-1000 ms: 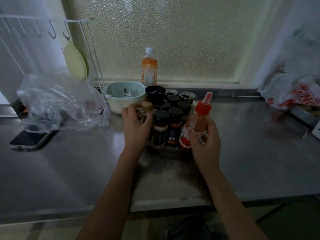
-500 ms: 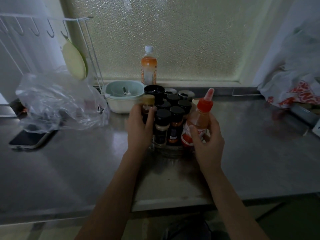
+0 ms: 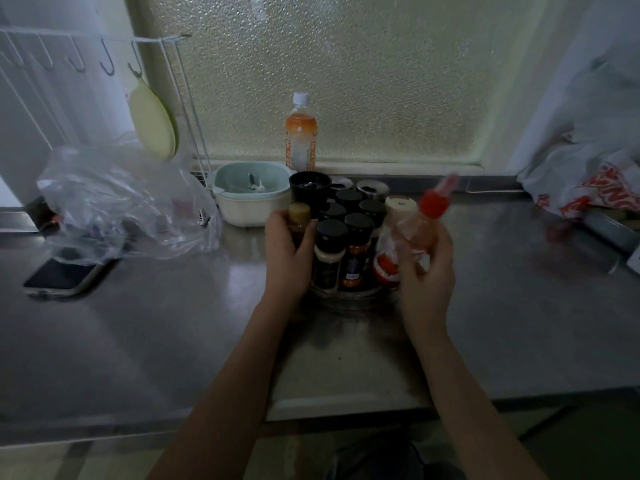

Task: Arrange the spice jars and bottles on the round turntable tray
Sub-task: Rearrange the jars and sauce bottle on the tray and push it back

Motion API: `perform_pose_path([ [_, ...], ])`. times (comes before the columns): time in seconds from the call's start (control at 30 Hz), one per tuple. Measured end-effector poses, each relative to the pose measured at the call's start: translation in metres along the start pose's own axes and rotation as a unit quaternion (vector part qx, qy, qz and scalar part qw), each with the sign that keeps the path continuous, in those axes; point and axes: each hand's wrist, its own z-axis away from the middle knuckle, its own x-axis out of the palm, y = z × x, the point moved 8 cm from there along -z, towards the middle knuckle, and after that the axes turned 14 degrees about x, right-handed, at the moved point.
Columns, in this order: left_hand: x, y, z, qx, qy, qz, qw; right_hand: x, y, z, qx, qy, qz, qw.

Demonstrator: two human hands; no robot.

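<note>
Round turntable tray (image 3: pixel 349 295) on the counter (image 3: pixel 519 306), packed with upright black-capped spice jars (image 3: pixel 330 251). Pale bowl (image 3: pixel 251 199) behind holds a utensil. Red-capped squeeze bottle (image 3: pixel 412 237) tilts, nozzle up and right, at the tray's right edge; right hand (image 3: pixel 427 271) wraps it. Left hand (image 3: pixel 287 252) closed round a tan-capped bottle (image 3: pixel 299 220), upright.

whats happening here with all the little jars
A person is sorting spice jars on a round turntable tray on a steel counter. The left hand is wrapped around a small tan-capped bottle at the tray's left edge. The right hand holds a tilted red-capped squeeze bottle at the right edge, blurred with motion. Black-lidded jars fill the middle.
</note>
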Motion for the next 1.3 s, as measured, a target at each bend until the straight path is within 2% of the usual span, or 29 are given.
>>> perform_pose_path([
  [0.1,-0.003,-0.005,0.000,-0.002,0.003,-0.014,1.000,0.014,0.005,-0.002,-0.001,-0.051,0.042,0.998],
  [0.3,-0.009,0.013,0.003,0.048,0.011,-0.073,0.996,0.009,0.007,0.001,-0.005,-0.025,0.059,0.998],
  [0.4,-0.009,0.015,0.003,0.072,0.002,-0.058,0.996,-0.003,-0.021,0.015,-0.116,0.055,0.120,0.984],
  [0.43,-0.007,0.017,0.004,0.085,-0.014,-0.059,0.995,-0.002,-0.030,0.022,-0.162,0.059,0.142,0.975],
  [0.5,-0.002,0.023,0.004,0.113,-0.048,-0.070,0.990,0.012,-0.035,0.034,-0.203,0.009,0.181,0.962],
  [0.6,-0.001,0.026,0.005,0.129,-0.068,-0.067,0.987,0.039,-0.024,0.040,-0.178,-0.087,0.252,0.947],
  [0.7,-0.002,0.029,0.006,0.136,-0.069,-0.062,0.986,0.048,-0.014,0.037,-0.130,-0.120,0.257,0.950],
  [0.8,-0.002,0.031,0.007,0.139,-0.067,-0.076,0.985,0.047,-0.009,0.032,-0.101,-0.123,0.220,0.963],
  [1.0,-0.001,0.033,0.008,0.151,-0.082,-0.069,0.983,0.044,-0.005,0.027,-0.095,-0.133,0.154,0.974],
  [1.13,-0.010,0.030,0.010,0.120,-0.037,-0.032,0.992,0.030,-0.007,0.023,-0.107,-0.116,0.112,0.981],
  [1.23,-0.018,0.027,0.010,0.114,-0.009,-0.103,0.988,0.026,-0.004,0.021,-0.129,-0.118,0.154,0.973],
  [1.3,-0.016,0.028,0.010,0.124,-0.027,-0.151,0.980,0.035,-0.004,0.026,-0.150,-0.140,0.210,0.956],
])
